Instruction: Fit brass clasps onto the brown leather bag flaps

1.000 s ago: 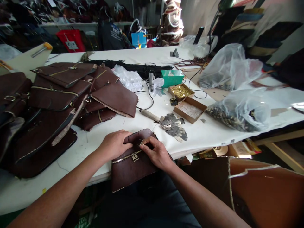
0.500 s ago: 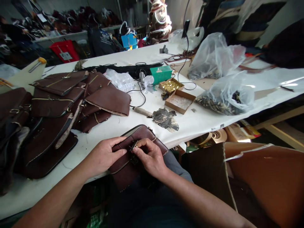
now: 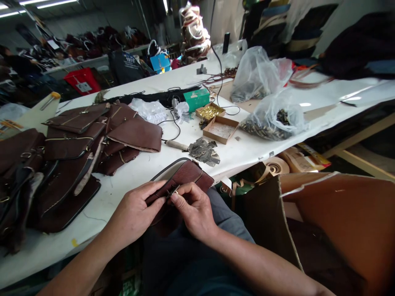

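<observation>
A dark brown leather piece [image 3: 188, 174] with a zipper lies across my lap at the table's edge. My left hand [image 3: 137, 207] grips its left side, thumb on the leather and fingers behind the edge. My right hand [image 3: 196, 207] pinches a small dark metal piece [image 3: 171, 192] between thumb and forefinger, against the leather beside my left fingertips. Flat metal plates [image 3: 204, 151] are heaped on the table beyond, beside a tool with a pale handle [image 3: 176, 144].
Brown leather bags [image 3: 72, 152] are piled at the left of the white table [image 3: 123, 176]. Behind the plates stand a cardboard tray [image 3: 220, 129], a green box [image 3: 196, 98] and plastic bags of hardware [image 3: 274, 119]. A large open carton [image 3: 339, 213] stands at the right.
The view has shifted, so the table items sit further left. The leather piece has tilted and its lower part shows less. My left thumb has come closer to the small metal piece.
</observation>
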Motion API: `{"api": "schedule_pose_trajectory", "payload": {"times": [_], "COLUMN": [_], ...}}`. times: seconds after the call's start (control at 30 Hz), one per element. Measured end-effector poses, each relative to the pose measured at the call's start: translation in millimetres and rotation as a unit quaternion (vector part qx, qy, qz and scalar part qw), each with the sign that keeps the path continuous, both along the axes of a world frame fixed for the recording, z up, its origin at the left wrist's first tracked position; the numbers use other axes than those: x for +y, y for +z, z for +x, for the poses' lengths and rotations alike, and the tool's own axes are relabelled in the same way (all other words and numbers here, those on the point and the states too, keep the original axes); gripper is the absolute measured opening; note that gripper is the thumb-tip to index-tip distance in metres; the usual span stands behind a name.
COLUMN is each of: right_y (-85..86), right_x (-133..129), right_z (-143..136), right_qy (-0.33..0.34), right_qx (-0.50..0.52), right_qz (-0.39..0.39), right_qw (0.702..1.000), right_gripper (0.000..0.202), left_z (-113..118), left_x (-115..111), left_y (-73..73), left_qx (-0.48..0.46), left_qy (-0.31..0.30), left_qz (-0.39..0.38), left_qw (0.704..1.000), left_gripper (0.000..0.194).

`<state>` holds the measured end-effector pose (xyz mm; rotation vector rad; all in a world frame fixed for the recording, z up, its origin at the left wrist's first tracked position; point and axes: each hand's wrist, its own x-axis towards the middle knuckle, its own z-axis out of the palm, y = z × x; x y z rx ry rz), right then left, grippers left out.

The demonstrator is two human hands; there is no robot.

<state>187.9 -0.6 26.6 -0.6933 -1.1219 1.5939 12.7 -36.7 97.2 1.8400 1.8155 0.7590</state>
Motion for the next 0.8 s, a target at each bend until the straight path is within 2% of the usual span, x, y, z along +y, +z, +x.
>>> {"api": "schedule_pose_trajectory", "payload": {"times": [0.13,0.37,0.5,0.63,0.8], "right_y": [7.0,13.6,16.1,22.2,32.9], "right_x": [-11,-11,-2,15,32], "right_z": [4,16,30,48,60], "right_qy": [-0.015,0.051,0.122,0.209,0.246], "right_qx": [0.042,0.046,0.028,-0.033,-0.114], "right_qz": [-0.028,-0.046,-0.027,0.026,0.114], "right_qw": [0.999,0.997,0.992,0.977,0.956], "right_gripper": [0.030,0.036,0.040,0.038,0.029], "left_z": [13,21,18,16,15], "left_x": [-6,-18,-17,-13,-13], "left_y": [2.4,7.1,11.8,23.7,35.1], "left_qx": [0.044,0.091,0.061,0.045,0.005], "left_qy": [-0.002,-0.043,-0.054,-0.086,-0.056], "left_qz": [0.054,0.085,0.050,-0.014,-0.111], "left_qw": [0.998,0.991,0.995,0.995,0.992], "left_gripper": [0.042,0.044,0.044,0.042,0.040]}}
